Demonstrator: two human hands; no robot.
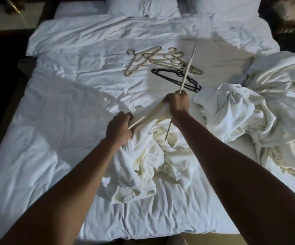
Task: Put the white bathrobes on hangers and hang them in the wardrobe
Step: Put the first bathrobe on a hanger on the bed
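A white bathrobe (pixel 148 161) lies crumpled on the bed in front of me. My right hand (pixel 177 103) grips a beige hanger (pixel 189 65) near its top; one arm of the hanger points up and away over the bed, and a thin bar sticks out below my wrist. My left hand (pixel 120 129) grips the robe's fabric together with the end of the hanger's other arm, which is partly inside the cloth. More white bathrobes (pixel 259 117) are heaped on the right side of the bed.
Several beige hangers (pixel 143 60) and a black hanger (pixel 176 76) lie loose in the middle of the white duvet (pixel 63 103). Pillows (pixel 143 6) stand at the head of the bed. Dark floor borders the bed on the left.
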